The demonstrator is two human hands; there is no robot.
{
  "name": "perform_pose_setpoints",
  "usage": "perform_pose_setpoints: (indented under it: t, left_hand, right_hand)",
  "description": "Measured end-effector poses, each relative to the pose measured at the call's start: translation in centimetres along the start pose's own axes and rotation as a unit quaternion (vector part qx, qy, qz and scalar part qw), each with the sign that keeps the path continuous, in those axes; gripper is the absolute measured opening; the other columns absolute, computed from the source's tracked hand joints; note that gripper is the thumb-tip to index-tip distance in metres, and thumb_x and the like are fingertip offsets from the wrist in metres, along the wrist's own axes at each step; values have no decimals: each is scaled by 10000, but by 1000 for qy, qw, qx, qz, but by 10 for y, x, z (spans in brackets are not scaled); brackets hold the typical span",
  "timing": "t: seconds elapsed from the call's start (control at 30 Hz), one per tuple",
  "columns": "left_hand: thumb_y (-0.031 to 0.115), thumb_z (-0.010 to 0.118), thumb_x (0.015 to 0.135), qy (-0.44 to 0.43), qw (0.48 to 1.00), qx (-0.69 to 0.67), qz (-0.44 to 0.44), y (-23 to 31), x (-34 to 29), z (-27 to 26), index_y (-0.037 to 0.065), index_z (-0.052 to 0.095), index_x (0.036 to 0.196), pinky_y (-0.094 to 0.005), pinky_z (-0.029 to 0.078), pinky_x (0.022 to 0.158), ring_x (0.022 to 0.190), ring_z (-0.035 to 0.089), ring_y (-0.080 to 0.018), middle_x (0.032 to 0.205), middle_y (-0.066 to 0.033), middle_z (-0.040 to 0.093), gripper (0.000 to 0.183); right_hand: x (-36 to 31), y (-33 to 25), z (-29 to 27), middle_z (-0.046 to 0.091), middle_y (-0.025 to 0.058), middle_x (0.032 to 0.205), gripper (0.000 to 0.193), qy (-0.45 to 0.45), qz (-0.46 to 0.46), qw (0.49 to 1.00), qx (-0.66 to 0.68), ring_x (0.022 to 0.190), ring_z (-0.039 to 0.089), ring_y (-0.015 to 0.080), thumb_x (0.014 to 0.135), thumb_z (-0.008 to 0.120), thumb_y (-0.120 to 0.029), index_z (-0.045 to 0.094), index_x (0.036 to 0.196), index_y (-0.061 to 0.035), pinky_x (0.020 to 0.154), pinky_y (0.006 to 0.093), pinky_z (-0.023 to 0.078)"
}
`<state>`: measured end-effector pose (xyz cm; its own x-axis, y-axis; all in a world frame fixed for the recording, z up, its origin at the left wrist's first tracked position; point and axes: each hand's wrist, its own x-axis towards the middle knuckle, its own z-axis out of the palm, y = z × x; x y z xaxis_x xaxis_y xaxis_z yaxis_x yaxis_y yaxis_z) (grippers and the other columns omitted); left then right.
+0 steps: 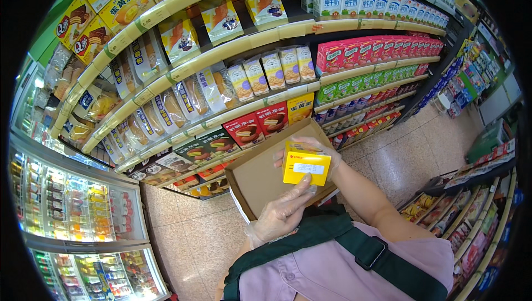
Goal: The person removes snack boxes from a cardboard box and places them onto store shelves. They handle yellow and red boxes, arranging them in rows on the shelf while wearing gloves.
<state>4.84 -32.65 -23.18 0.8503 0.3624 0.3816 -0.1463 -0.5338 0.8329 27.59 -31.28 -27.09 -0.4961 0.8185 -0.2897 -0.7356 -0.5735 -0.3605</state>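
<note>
Near the centre of the frame, we have a small yellow snack carton (292, 177) in front of an open cardboard tray (249, 182), grasped from behind by our right hand (328, 160), while our left hand (282, 212) extends its index finger to the white label (317, 168), and whether its curled fingers grip anything we cannot tell. We judge the carton light, stiff but dentable, and slightly slippery under clear plastic gloves (255, 234), best held across its opposite side walls
</note>
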Motion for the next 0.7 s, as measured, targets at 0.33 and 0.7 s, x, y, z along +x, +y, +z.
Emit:
perform_pose_setpoints:
  t: [0.33, 0.7]
  left_hand:
    - [-104, 576, 866, -6, 1000, 4, -14, -6, 17, 23, -61, 621, 1220, -336, 388, 1084, 1331, 491, -309, 1467, -225, 449, 359]
    - [-101, 580, 862, 34, 998, 11, -53, -1, 29, 46, -58, 629, 1208, -339, 388, 1086, 1329, 491, -317, 1467, -219, 451, 352]
  right_hand:
    - [-20, -9, -27, 607, 229, 1265, 598, 43, 5, 999, 27, 1074, 649, 275, 980, 471, -464, 554, 1281, 46, 933, 363, 524]
    - [-17, -22, -56, 602, 240, 1270, 597, 27, 58, 998, 28, 1106, 634, 285, 984, 462, -458, 551, 1278, 54, 945, 366, 516]
